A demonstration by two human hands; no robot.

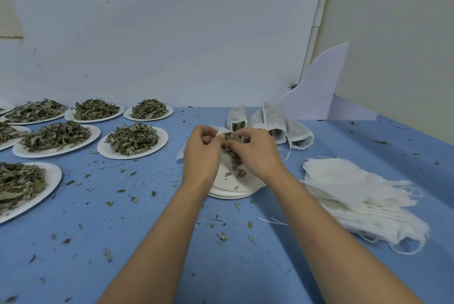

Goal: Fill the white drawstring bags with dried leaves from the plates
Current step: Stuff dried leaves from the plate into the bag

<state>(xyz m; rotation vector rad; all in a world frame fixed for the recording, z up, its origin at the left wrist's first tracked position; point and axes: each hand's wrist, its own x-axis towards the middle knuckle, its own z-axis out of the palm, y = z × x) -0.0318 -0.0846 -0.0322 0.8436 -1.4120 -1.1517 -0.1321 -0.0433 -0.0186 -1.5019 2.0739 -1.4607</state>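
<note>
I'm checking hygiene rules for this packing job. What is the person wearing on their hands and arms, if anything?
Nothing that shows. The left hand and right hand are bare, with no gloves or rings visible. The left forearm and right forearm are uncovered down to the frame's edge: no sleeves, watch or bracelets in view.

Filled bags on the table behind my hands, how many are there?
3, in a row on the blue table: left bag, middle bag, right bag. The left hand and right hand may hide others.
</note>
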